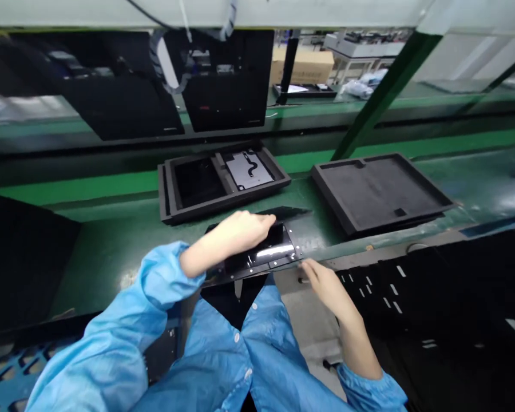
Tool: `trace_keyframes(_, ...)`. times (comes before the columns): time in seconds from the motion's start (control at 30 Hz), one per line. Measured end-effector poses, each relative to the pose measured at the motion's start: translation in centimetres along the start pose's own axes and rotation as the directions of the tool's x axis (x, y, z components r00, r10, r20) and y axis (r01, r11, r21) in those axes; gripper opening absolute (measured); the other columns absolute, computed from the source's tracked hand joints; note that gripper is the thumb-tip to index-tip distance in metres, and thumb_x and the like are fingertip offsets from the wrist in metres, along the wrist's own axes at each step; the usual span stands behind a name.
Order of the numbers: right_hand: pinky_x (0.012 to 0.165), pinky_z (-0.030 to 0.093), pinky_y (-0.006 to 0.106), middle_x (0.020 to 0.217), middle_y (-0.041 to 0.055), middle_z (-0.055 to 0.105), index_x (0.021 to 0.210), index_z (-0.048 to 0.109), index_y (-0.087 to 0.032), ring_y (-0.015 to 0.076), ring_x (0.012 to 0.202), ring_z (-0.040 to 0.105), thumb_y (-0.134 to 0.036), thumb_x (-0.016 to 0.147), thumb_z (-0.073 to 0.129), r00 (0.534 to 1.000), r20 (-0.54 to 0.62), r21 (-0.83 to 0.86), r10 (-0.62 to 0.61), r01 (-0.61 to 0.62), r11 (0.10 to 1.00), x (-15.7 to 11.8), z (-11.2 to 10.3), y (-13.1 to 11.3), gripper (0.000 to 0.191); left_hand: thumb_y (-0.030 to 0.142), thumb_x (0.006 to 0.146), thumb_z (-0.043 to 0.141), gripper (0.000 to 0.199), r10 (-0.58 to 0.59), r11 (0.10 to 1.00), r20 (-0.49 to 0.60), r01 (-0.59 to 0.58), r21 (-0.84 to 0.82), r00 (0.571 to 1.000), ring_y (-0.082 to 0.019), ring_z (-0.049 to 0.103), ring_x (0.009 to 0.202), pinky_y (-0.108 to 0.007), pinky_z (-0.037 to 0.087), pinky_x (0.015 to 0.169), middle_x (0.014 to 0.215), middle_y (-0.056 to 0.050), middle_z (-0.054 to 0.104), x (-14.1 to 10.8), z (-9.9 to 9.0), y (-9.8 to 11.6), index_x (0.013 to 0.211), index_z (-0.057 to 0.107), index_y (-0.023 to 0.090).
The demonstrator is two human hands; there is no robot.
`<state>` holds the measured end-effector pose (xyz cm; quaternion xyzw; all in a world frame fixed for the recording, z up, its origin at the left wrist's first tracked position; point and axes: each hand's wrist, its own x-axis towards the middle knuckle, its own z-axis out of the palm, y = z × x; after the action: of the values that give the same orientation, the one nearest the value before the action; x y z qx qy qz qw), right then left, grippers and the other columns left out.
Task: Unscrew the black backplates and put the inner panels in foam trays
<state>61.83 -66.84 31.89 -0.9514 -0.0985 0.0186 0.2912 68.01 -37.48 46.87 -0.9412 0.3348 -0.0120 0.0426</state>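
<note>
A black glossy panel [278, 250] with small light dots along its border lies at the front edge of the green bench, close to my body. Over its upper left part reaches my left hand [242, 232], fingers closed, the tips at the panel's far side. A thin dark sheet [289, 212] shows just beyond those fingertips; whether they grip it is unclear. My right hand [326, 286] is at the panel's near right corner, thumb and fingers pressed together. What sits between them is too small to make out.
Behind the panel stands a black foam tray [225, 201] holding a dark plate and a silvery plate [249, 170]. Another foam tray [380, 191] rests to the right on the bench [111, 240]. Black sheets [433, 297] lie at lower right. A green post [381, 94] rises behind.
</note>
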Motion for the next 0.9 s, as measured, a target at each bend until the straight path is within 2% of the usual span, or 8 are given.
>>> trace_keyframes(0.1,0.094,0.058,0.044,0.115,0.0167,0.078,0.130,0.071,-0.020,0.0336,0.108,0.075,-0.043,0.111,0.036,0.980,-0.198,-0.018,0.028,-0.032,0.999,3.1,-0.7,2.3,0.046,0.032,0.115,0.043,0.036,-0.058,0.996,-0.047,0.055,-0.064,0.997,-0.029,0.081,0.094,-0.036,0.059,0.081,0.104,-0.011,0.082,1.0,-2.9,-3.6,0.136,0.069,0.020)
trace_keyframes(0.23,0.110,0.053,0.059,0.138,0.0276,0.068,0.155,0.057,-0.009,0.0412,0.130,0.066,-0.043,0.109,0.041,0.930,-0.363,-0.133,-0.058,0.010,0.991,7.2,-1.4,1.9,0.059,0.037,0.115,0.045,0.037,-0.115,0.980,-0.063,0.103,-0.170,0.991,-0.028,0.079,0.101,-0.036,0.056,0.088,0.113,-0.009,0.082,2.3,-3.5,-6.4,0.138,0.070,0.023)
trace_keyframes(0.37,0.121,0.049,0.058,0.151,0.0210,0.063,0.161,0.053,-0.020,0.0369,0.142,0.059,-0.043,0.111,0.052,0.916,-0.117,-0.121,-0.385,0.371,0.921,8.4,-0.2,-2.3,0.055,0.034,0.113,0.048,0.035,-0.112,0.960,-0.091,0.084,-0.268,0.990,-0.027,0.076,0.106,-0.037,0.054,0.094,0.120,-0.007,0.080,2.8,-3.3,-7.4,0.135,0.073,0.023)
trace_keyframes(0.47,0.121,0.051,0.058,0.157,0.0173,0.060,0.160,0.056,-0.027,0.0363,0.145,0.058,-0.041,0.108,0.063,0.799,0.182,-0.109,-0.574,0.596,0.795,8.8,1.2,-5.3,0.054,0.032,0.112,0.048,0.035,-0.111,0.946,-0.112,0.070,-0.316,0.988,-0.026,0.076,0.105,-0.036,0.053,0.092,0.119,-0.007,0.080,2.8,-3.6,-7.9,0.132,0.075,0.023)
trace_keyframes(0.6,0.115,0.055,0.061,0.155,0.0188,0.062,0.154,0.063,-0.024,0.0397,0.139,0.062,-0.040,0.105,0.072,0.663,0.293,-0.281,-0.689,0.748,0.601,9.7,1.8,-7.2,0.052,0.029,0.110,0.049,0.034,-0.092,0.936,-0.150,0.034,-0.350,0.984,-0.027,0.076,0.105,-0.035,0.052,0.085,0.119,-0.010,0.081,2.6,-3.9,-8.2,0.126,0.078,0.022)
trace_keyframes(0.77,0.117,0.054,0.048,0.148,0.0117,0.073,0.157,0.061,-0.026,0.0290,0.135,0.069,-0.008,0.107,0.053,0.319,0.233,-0.385,-0.919,0.898,0.214,9.4,1.0,-6.5,0.054,0.031,0.110,0.051,0.034,-0.084,0.932,-0.154,0.023,-0.362,0.985,-0.028,0.078,0.103,-0.035,0.052,0.080,0.118,-0.012,0.082,2.4,-4.2,-7.9,0.126,0.079,0.022)
trace_keyframes(0.83,0.112,0.056,0.046,0.142,0.0118,0.077,0.161,0.057,-0.026,0.0282,0.130,0.072,-0.005,0.105,0.052,0.328,0.110,-0.475,-0.938,0.847,0.240,9.8,0.6,-6.6,0.060,0.031,0.110,0.051,0.034,-0.081,0.934,-0.148,0.024,-0.356,0.986,-0.028,0.078,0.102,-0.035,0.053,0.080,0.119,-0.012,0.082,2.4,-4.3,-7.9,0.127,0.079,0.022)
trace_keyframes(0.9,0.103,0.060,0.045,0.132,0.0127,0.080,0.159,0.060,-0.024,0.0290,0.120,0.077,-0.006,0.105,0.052,0.402,0.041,-0.535,-0.915,0.782,0.320,10.6,0.2,-7.5,0.058,0.031,0.110,0.050,0.035,-0.069,0.938,-0.138,0.017,-0.347,0.988,-0.029,0.078,0.105,-0.036,0.055,0.081,0.122,-0.012,0.081,2.6,-4.4,-8.0,0.130,0.078,0.022)
